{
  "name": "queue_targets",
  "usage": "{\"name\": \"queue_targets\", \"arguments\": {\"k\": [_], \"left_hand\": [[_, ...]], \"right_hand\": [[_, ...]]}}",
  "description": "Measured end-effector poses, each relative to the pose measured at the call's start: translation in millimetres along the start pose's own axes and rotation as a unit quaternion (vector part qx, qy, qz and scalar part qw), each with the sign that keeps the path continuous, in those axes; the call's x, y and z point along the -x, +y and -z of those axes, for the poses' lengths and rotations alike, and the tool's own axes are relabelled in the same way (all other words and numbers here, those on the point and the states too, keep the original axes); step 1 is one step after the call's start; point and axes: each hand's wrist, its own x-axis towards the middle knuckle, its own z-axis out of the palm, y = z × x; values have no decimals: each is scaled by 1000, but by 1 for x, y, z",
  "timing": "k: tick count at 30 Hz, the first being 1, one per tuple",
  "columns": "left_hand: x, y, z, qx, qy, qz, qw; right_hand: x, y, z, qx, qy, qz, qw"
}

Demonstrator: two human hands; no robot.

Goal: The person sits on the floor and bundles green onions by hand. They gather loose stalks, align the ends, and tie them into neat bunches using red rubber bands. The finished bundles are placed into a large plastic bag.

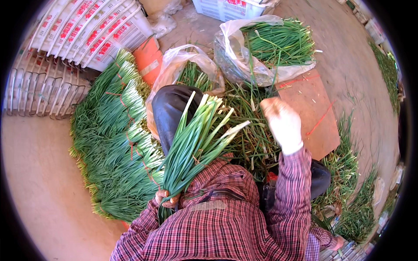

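My left hand [168, 199], with brown-stained fingertips, grips the lower leaves of a loose bunch of green chive-like stalks [192, 150]. Their pale ends fan up and to the right over my knee. My right hand [281, 120], in a white glove with soiled brownish fingers, is raised over a loose heap of stalks and dry trimmings [254, 137]. The fingers look curled, but blur hides whether they hold anything; a single pale-ended stalk lies just left of them. At the left, tied bundles of the same greens [114, 146] lie in a long row with red ties across them.
Stacked white plastic baskets [94, 29] stand at upper left, another basket [225, 9] at top. Two plastic bags hold greens, one open bag [228, 42] beyond the heap. An orange-brown board [307, 114] lies at right. A co-worker's hand [339, 243] shows at lower right.
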Motion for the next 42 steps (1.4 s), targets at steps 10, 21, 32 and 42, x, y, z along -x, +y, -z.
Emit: {"name": "queue_targets", "arguments": {"k": [10,21,32,42], "left_hand": [[-2,-4,5,32,-48,-36,998],[0,-6,5,67,-29,-58,996],[-6,-3,-6,53,-11,-74,996],[1,-1,0,21,-7,-51,998]], "right_hand": [[106,-108,-77,-171,-452,202,852],[62,-55,44,-432,-404,356,723],[92,-55,86,-278,-328,332,839],[33,8,-19,36,-104,86,990]]}}
